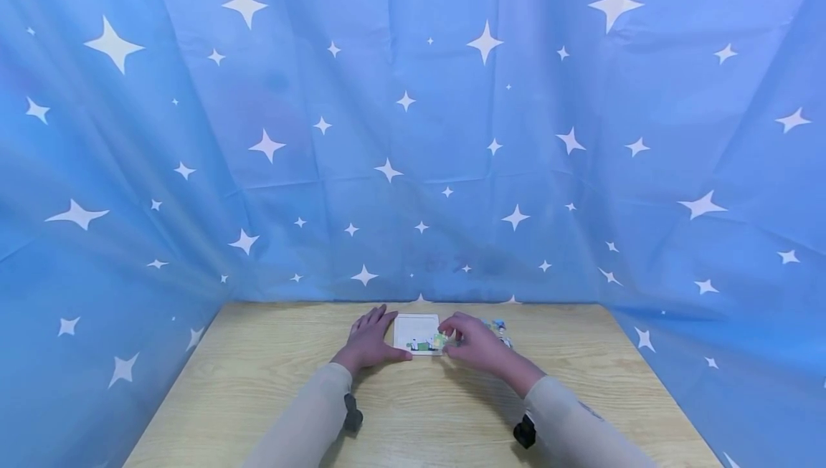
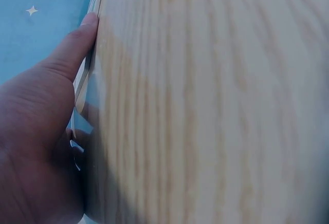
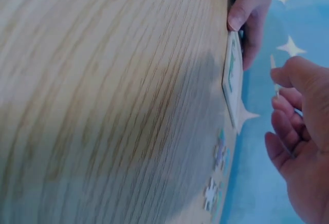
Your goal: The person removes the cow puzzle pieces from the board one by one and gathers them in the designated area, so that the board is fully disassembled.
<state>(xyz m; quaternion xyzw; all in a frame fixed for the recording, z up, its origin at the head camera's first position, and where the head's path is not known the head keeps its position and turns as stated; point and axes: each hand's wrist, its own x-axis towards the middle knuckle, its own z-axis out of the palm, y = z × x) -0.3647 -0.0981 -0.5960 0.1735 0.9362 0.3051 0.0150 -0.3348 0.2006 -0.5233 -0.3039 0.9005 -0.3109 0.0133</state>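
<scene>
A small white puzzle board [image 1: 416, 326] lies on the table, with a few green and white pieces [image 1: 422, 345] along its near edge. My left hand [image 1: 370, 344] rests at the board's left side, fingers spread near the far corner and thumb straight along the near edge. Between thumb and fingertips, my right hand [image 1: 479, 347] pinches a yellow-green puzzle piece [image 1: 439, 340] over the board's right edge. The right wrist view shows that puzzle piece [image 3: 273, 64] edge-on, raised above the board. In the left wrist view, the left thumb [image 2: 77, 44] lies against the board's edge.
Several loose puzzle pieces [image 1: 500, 325] lie right of the board, partly hidden behind the right hand. The wooden table [image 1: 258, 375] ends at a blue star-patterned curtain [image 1: 445, 131], which hangs behind it and on both sides.
</scene>
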